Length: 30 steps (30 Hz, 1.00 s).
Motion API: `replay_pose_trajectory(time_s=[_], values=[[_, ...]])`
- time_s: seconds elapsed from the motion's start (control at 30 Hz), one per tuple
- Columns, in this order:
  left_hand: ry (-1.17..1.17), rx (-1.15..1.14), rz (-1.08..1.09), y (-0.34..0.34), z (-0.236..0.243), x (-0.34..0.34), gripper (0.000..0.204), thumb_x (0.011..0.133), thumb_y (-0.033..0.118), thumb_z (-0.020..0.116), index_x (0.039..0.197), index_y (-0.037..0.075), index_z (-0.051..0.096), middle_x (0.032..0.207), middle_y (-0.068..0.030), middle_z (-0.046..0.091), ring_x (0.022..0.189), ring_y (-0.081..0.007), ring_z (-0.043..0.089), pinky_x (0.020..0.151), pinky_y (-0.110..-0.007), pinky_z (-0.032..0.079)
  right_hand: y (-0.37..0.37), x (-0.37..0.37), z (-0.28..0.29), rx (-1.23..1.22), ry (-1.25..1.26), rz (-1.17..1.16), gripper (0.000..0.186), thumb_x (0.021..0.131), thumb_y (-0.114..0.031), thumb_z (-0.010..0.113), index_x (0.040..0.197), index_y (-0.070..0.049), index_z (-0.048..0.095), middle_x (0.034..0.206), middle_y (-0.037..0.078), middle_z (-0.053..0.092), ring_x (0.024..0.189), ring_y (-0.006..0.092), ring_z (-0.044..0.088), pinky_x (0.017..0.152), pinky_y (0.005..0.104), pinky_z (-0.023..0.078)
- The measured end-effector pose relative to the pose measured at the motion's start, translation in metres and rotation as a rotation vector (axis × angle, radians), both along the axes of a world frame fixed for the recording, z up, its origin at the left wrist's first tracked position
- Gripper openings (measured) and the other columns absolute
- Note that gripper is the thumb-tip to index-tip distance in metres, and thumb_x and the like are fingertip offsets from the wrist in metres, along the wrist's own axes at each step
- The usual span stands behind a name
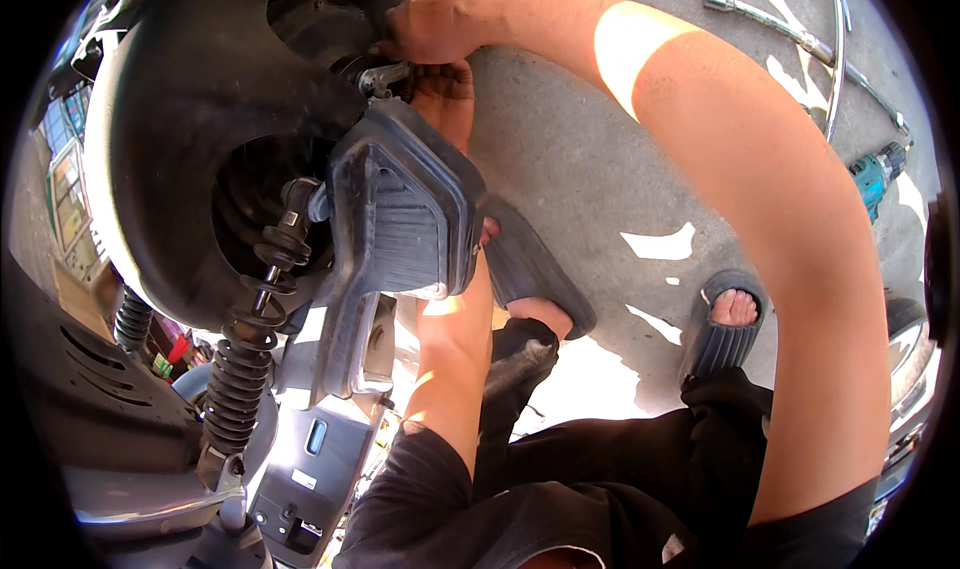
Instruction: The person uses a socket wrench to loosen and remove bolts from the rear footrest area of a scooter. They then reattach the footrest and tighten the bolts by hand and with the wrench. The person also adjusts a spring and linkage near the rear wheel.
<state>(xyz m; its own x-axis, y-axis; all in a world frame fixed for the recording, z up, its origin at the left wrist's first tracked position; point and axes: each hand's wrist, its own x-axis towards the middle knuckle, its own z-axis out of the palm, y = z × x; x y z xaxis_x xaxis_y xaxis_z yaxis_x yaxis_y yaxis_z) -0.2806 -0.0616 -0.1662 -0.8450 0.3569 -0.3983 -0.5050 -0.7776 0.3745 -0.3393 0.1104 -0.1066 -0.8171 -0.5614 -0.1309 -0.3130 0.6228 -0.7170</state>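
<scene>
A large rounded black part of a vehicle, with two dark openings, fills the upper left. My right hand is bent round its upper edge, fingers curled inward and mostly hidden, beside a small metal fitting. Just below, my left hand has its fingers curled close to that fitting; what they grip is out of sight. My left forearm passes behind a ribbed black plastic cover, which hides part of it. To the left of the cover stands a shock absorber with a black coil spring.
On the concrete floor at the upper right lie a long metal socket wrench and a teal cordless drill. My sandalled feet are below. Dark body panels and a grey panel occupy the lower left.
</scene>
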Motion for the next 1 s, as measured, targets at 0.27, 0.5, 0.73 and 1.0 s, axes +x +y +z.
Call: replay_pose_trajectory(time_s=[0.27, 0.5, 0.73, 1.0], values=[[0.009, -0.133, 0.109, 0.012, 0.000, 0.003, 0.021, 0.093, 0.016, 0.055, 0.108, 0.004, 0.063, 0.114, -0.0073, 0.065, 0.105, -0.0223, 0.059, 0.091, -0.039, 0.047, -0.005, 0.028, -0.010, -0.145, -0.059, -0.402, 0.039, 0.099, -0.038, 0.043, 0.100, -0.011, 0.071, 0.099, 0.014, 0.071, 0.097, 0.0327, 0.067, 0.082, 0.0416, 0.053], [0.045, -0.046, 0.023, 0.001, 0.003, 0.002, 0.022, 0.095, 0.020, 0.053, 0.109, 0.006, 0.063, 0.114, -0.0062, 0.065, 0.105, -0.0219, 0.058, 0.091, -0.039, 0.046, 0.006, 0.009, -0.001, -0.044, -0.005, -0.031, 0.036, 0.093, -0.027, 0.043, 0.119, -0.018, 0.067, 0.115, 0.009, 0.069, 0.108, 0.0264, 0.065, 0.088, 0.0410, 0.052], [0.004, -0.096, 0.085, 0.010, -0.003, 0.004, 0.027, 0.097, 0.025, 0.047, 0.108, 0.006, 0.063, 0.116, -0.0082, 0.064, 0.109, -0.0236, 0.057, 0.095, -0.043, 0.043, -0.001, 0.023, -0.006, -0.112, -0.128, -0.251, 0.037, 0.094, -0.030, 0.043, 0.116, -0.016, 0.069, 0.116, 0.008, 0.069, 0.110, 0.0263, 0.064, 0.091, 0.0394, 0.051], [0.052, 0.017, 0.081, 0.001, -0.008, 0.012, 0.032, 0.098, 0.027, 0.045, 0.114, 0.005, 0.062, 0.117, -0.0068, 0.064, 0.111, -0.0229, 0.056, 0.097, -0.043, 0.042, 0.009, 0.024, 0.003, -0.084, -0.064, -0.117, 0.035, 0.097, -0.035, 0.044, 0.114, -0.015, 0.066, 0.111, 0.011, 0.068, 0.106, 0.0293, 0.064, 0.089, 0.0407, 0.050]])
